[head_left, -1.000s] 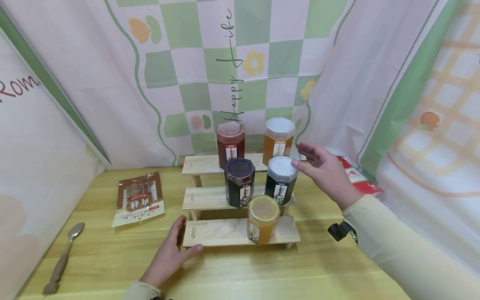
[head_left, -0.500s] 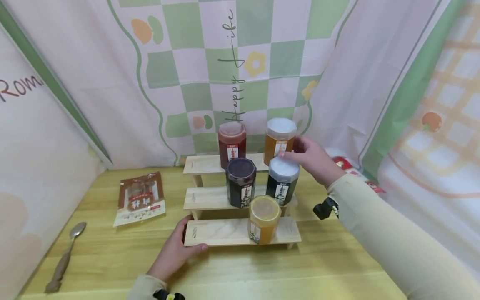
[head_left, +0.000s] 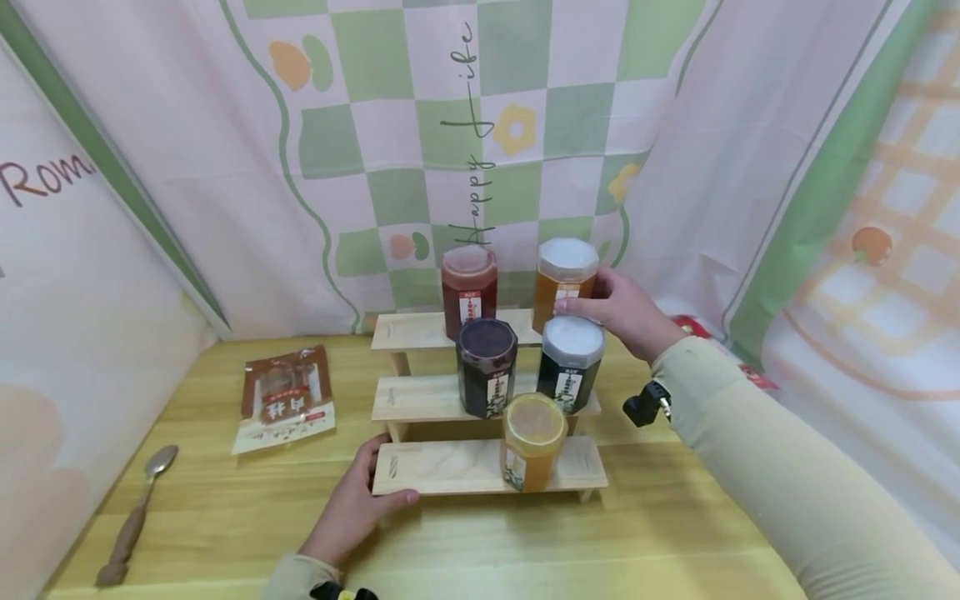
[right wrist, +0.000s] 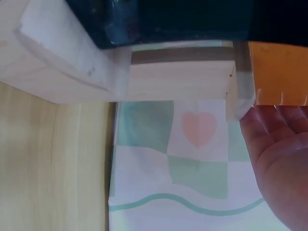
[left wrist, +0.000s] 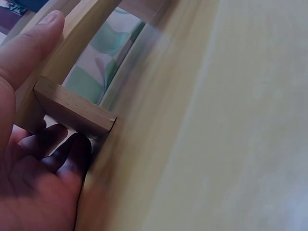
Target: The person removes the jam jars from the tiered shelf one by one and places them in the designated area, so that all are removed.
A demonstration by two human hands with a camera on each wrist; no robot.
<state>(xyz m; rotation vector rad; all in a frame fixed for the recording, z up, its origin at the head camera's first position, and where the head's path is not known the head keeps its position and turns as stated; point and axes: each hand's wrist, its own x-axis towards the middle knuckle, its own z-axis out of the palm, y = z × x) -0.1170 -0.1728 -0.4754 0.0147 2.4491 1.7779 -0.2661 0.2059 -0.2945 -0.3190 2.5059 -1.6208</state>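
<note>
A three-step wooden stand (head_left: pixel 442 467) stands on the table, seen in the head view. My left hand (head_left: pixel 347 510) grips its lowest step at the left end; in the left wrist view the thumb (left wrist: pixel 29 50) lies along the front and the fingers bend behind the end leg. On the top step's right, my right hand (head_left: pixel 633 315) holds a jar of amber contents (head_left: pixel 551 283) with a white lid, thumb in front and fingers at its far side. Next to it stands a dark red jar (head_left: pixel 470 292). Two dark jars (head_left: pixel 487 367) share the middle step; a yellow jar (head_left: pixel 534 442) stands on the lowest.
Left of the stand lie a brown packet (head_left: pixel 287 396) and a spoon (head_left: pixel 135 517) on the wooden table (head_left: pixel 450 550). A red and white packet (head_left: pixel 757 377) lies partly hidden behind the right forearm. A green checked cloth (head_left: pixel 442 133) hangs close behind the stand.
My right hand has moved left from beside the amber jar and now holds it. My left hand has closed in around the end of the lowest step. The jars keep their places.
</note>
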